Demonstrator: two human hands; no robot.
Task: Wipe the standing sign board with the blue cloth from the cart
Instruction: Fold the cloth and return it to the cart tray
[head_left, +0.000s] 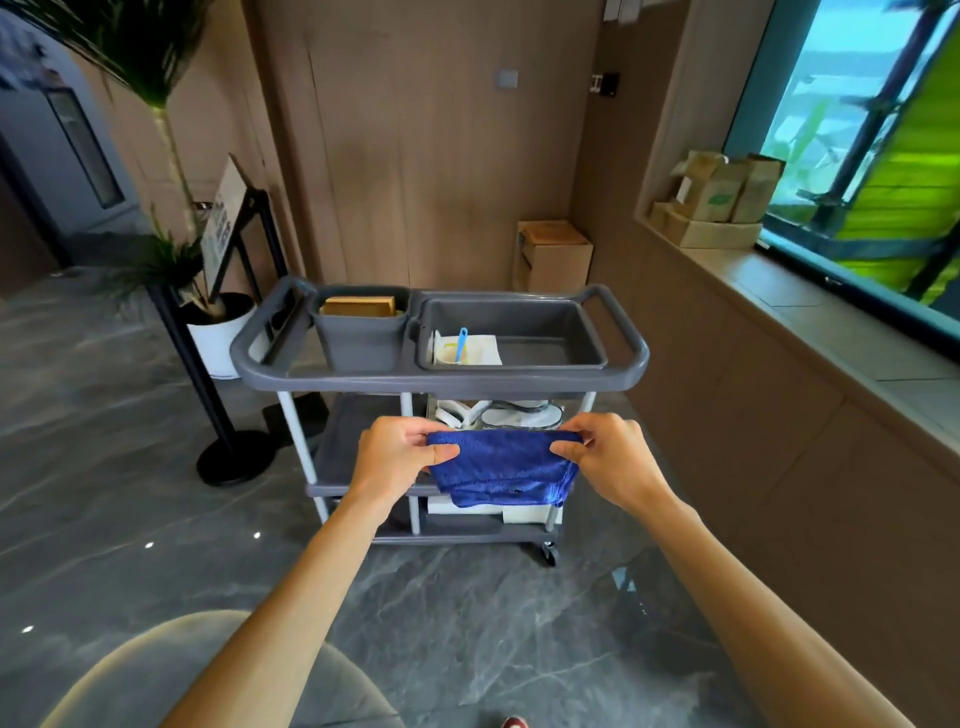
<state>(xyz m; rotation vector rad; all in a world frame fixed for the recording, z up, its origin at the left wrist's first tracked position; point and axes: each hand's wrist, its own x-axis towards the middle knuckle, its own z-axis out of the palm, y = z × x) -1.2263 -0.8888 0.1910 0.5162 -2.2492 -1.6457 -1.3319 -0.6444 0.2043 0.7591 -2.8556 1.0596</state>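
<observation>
I hold a folded blue cloth (501, 470) between both hands in front of the grey cart (441, 382). My left hand (397, 454) pinches its left upper corner and my right hand (608, 457) pinches the right upper corner, so the cloth hangs down between them. The standing sign board (224, 221) is at the far left behind the cart, tilted on a black stand, seen nearly edge-on beside a potted plant.
The cart's top holds a grey bin (358, 332) with a sponge and a tray (511, 332) with a cup and paper. A black post with a round base (236, 457) stands left of the cart. A white plant pot (221, 332), a cardboard box (553, 254) and a window ledge (779, 296) surround it.
</observation>
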